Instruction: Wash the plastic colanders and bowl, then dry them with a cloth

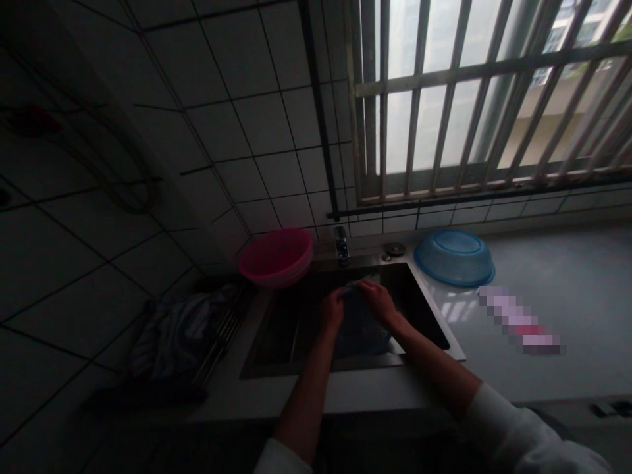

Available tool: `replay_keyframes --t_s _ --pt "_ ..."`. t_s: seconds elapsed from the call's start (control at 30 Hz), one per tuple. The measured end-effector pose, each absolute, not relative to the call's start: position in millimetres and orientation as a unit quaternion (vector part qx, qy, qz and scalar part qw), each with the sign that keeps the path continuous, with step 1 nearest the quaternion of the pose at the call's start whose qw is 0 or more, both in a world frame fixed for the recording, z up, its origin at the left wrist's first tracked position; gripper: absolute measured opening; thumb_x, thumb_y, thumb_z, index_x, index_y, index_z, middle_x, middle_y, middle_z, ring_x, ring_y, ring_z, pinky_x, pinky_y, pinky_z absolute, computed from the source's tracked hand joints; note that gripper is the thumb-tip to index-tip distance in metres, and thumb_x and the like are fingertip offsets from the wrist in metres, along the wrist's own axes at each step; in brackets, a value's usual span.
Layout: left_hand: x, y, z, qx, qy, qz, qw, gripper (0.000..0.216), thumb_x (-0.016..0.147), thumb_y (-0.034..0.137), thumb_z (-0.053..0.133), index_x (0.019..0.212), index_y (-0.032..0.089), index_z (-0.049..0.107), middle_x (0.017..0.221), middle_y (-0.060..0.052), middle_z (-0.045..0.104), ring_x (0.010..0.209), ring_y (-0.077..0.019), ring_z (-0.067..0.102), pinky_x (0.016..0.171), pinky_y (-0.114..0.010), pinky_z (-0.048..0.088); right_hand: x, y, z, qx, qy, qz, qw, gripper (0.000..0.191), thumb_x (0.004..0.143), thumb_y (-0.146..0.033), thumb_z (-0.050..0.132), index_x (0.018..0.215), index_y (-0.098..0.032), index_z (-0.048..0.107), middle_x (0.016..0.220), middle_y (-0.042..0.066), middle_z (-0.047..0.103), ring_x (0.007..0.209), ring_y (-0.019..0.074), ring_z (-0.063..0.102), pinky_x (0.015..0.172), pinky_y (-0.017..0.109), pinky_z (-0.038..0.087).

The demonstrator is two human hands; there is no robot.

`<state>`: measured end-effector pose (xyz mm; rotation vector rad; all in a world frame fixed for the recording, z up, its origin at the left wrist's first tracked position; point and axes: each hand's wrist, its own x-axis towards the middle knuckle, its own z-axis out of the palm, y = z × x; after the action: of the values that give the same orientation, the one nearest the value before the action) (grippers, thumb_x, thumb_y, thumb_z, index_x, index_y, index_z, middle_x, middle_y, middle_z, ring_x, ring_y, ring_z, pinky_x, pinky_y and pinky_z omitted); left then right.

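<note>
Both my hands are over the sink (429,309), close together. My left hand (334,307) is closed at the upper edge of a dark bluish thing (363,326). My right hand (378,300), a little to the right, has its fingers bent over the same upper edge. The bluish thing hangs or stands in the sink below my hands; the dim light hides whether it is cloth or plastic. A small pale greenish patch shows just behind my right hand. Directly behind my hands stands the metal tap (340,245).
A pink basin (276,258) sits at the sink's back left corner. On the right counter (567,270) lie an upturned blue basin (454,258) and a blurred-out pinkish packet (518,320). Striped cloth (182,329) is heaped at left. A barred window (444,99) is behind.
</note>
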<state>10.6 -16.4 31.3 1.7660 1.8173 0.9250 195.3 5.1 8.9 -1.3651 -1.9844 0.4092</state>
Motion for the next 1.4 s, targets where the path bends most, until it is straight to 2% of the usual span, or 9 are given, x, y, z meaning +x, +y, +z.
replay_keyframes --t_s 0.13,0.27,0.43,0.6,0.7,0.87,1.03,1.27,1.4 --pt "11.2 -17.5 32.3 0.636 0.662 0.322 0.231 0.041 0.093 0.012 0.061 0.124 0.033 0.079 0.127 -0.005 0.078 0.122 -0.026 0.071 0.111 -0.037 0.049 180.7 3.0 13.3 -0.487 -0.797 0.177 0.309 0.039 0.099 -0.009 0.053 0.127 -0.025 0.075 0.122 0.007 0.076 0.102 0.0195 0.074 0.089 0.025 0.054" --pt "-5.4 -15.3 35.4 0.603 0.668 0.378 0.218 0.041 0.097 0.015 0.055 0.129 0.029 0.076 0.133 -0.006 0.076 0.124 -0.0241 0.07 0.111 -0.036 0.049 209.5 11.5 9.9 -0.55 -0.736 0.163 0.359 0.038 0.101 -0.015 0.051 0.129 -0.025 0.075 0.124 0.008 0.077 0.105 0.022 0.074 0.092 0.03 0.055" --pt "-14.7 -11.4 33.4 0.559 0.694 0.407 0.2 0.036 0.102 0.023 0.053 0.13 0.019 0.075 0.128 -0.014 0.077 0.12 -0.028 0.072 0.108 -0.04 0.051 234.5 13.9 2.5 -0.611 -0.673 0.175 0.38 0.034 0.102 -0.02 0.051 0.124 -0.021 0.077 0.117 0.011 0.079 0.104 0.0264 0.075 0.093 0.035 0.055" --pt "4.5 -13.2 26.0 0.637 0.658 0.332 0.226 0.04 0.094 0.01 0.058 0.123 0.027 0.078 0.129 -0.007 0.078 0.123 -0.0245 0.071 0.111 -0.036 0.049 194.6 0.3 8.4 -0.519 -0.768 0.165 0.337 0.039 0.1 -0.013 0.05 0.126 -0.026 0.075 0.127 0.007 0.076 0.11 0.0216 0.073 0.098 0.032 0.055" --pt "11.6 -13.7 23.0 0.647 0.669 0.289 0.225 0.034 0.093 0.013 0.059 0.117 0.026 0.08 0.123 -0.01 0.079 0.121 -0.0271 0.072 0.111 -0.038 0.049 176.8 -3.1 13.1 -0.476 -0.808 0.171 0.303 0.039 0.098 -0.011 0.052 0.125 -0.027 0.076 0.127 0.006 0.076 0.112 0.0208 0.072 0.1 0.031 0.055" --pt "-1.0 -11.5 28.1 0.639 0.65 0.353 0.21 0.045 0.095 0.011 0.055 0.129 0.03 0.075 0.136 -0.004 0.075 0.128 -0.0222 0.068 0.114 -0.035 0.047 204.5 4.4 12.6 -0.547 -0.755 0.151 0.33 0.039 0.099 -0.011 0.05 0.126 -0.024 0.075 0.123 0.008 0.077 0.104 0.0209 0.074 0.091 0.028 0.055" --pt "-11.1 -10.5 30.8 0.581 0.686 0.392 0.196 0.037 0.098 0.019 0.056 0.128 0.027 0.076 0.129 -0.009 0.078 0.122 -0.026 0.071 0.109 -0.037 0.051 228.4 10.0 4.6 -0.621 -0.692 0.14 0.341 0.032 0.103 -0.017 0.049 0.116 -0.021 0.078 0.117 0.009 0.078 0.101 0.0227 0.073 0.088 0.03 0.053" --pt "8.2 -13.3 26.1 0.675 0.62 0.334 0.217 0.043 0.095 0.01 0.055 0.125 0.032 0.077 0.133 -0.003 0.076 0.124 -0.0225 0.07 0.113 -0.036 0.048 185.2 -1.9 10.0 -0.499 -0.796 0.125 0.318 0.031 0.099 -0.012 0.051 0.112 -0.025 0.076 0.113 0.006 0.076 0.093 0.0178 0.07 0.082 0.024 0.051" --pt "5.5 -15.4 32.0 0.66 0.637 0.344 0.204 0.044 0.095 0.01 0.055 0.129 0.029 0.076 0.137 -0.004 0.074 0.126 -0.0232 0.069 0.114 -0.037 0.047 195.4 4.8 9.0 -0.529 -0.773 0.125 0.326 0.031 0.1 -0.013 0.05 0.112 -0.024 0.076 0.11 0.006 0.077 0.09 0.0181 0.07 0.079 0.025 0.051"
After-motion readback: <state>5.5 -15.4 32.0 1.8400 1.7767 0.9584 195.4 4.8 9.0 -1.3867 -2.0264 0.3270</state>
